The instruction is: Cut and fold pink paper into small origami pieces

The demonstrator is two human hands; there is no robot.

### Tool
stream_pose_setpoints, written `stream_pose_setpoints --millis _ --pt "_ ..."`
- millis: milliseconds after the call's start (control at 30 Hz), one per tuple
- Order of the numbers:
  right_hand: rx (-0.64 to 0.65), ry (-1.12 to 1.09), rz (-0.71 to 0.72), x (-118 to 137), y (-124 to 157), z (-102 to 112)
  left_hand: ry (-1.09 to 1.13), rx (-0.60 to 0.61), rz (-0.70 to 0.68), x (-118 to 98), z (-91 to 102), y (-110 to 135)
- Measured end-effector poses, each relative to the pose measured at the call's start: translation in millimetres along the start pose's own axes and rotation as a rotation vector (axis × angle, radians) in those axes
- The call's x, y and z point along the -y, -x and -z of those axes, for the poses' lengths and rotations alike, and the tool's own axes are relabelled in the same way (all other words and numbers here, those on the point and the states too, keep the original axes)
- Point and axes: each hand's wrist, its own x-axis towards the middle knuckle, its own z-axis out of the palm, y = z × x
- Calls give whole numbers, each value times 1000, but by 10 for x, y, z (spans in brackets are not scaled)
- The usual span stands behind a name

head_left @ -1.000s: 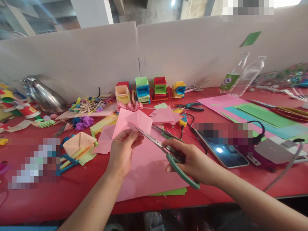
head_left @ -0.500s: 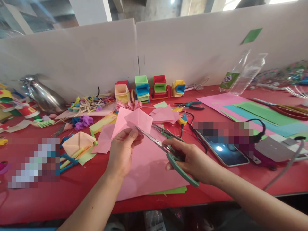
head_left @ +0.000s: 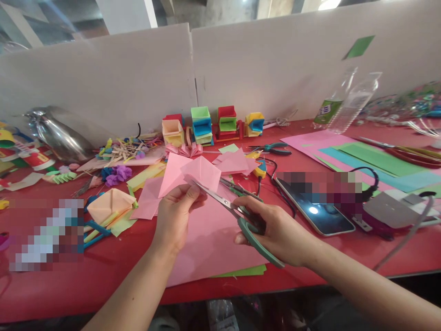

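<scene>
A folded piece of pink paper [head_left: 203,171] is pinched between the thumb and fingers of my left hand [head_left: 181,209]. My right hand [head_left: 279,230] grips a pair of scissors [head_left: 253,236] with green handles. The blades point left, and their tips meet the paper's lower edge beside my left thumb. Whether the blades have paper between them is hard to see. Beneath both hands lies a large pink sheet [head_left: 213,243], with a strip of green paper [head_left: 241,271] showing under its front edge. More pink pieces [head_left: 237,162] lie just behind the held one.
Small coloured paper boxes [head_left: 201,125] stand along the white partition. A phone [head_left: 317,209] lies to the right, near pliers [head_left: 274,148] and a cable. Stacked coloured sheets [head_left: 372,158] and two plastic bottles [head_left: 354,103] are farther right. At the left stands a metal jug [head_left: 57,133].
The folded pink paper has tilted slightly and shifted a little right in my left hand. The scissors stay at its lower edge. The whole view has shifted slightly.
</scene>
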Motion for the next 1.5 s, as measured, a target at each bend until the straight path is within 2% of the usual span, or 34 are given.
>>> stream_pose_setpoints --millis 433,733,967,1300,1500 --pt "-17 -48 -19 -31 -18 -19 15 8 2 -20 13 4" --pt "-53 53 39 -32 9 -21 -6 48 19 -19 1 26" --pt "-24 -5 -2 -31 -5 -14 -22 46 -26 -49 27 19" --pt "-57 45 59 -4 20 -22 -120 31 -109 -2 9 31" --pt "-56 25 20 -5 20 -8 -159 44 -132 17 4 47"
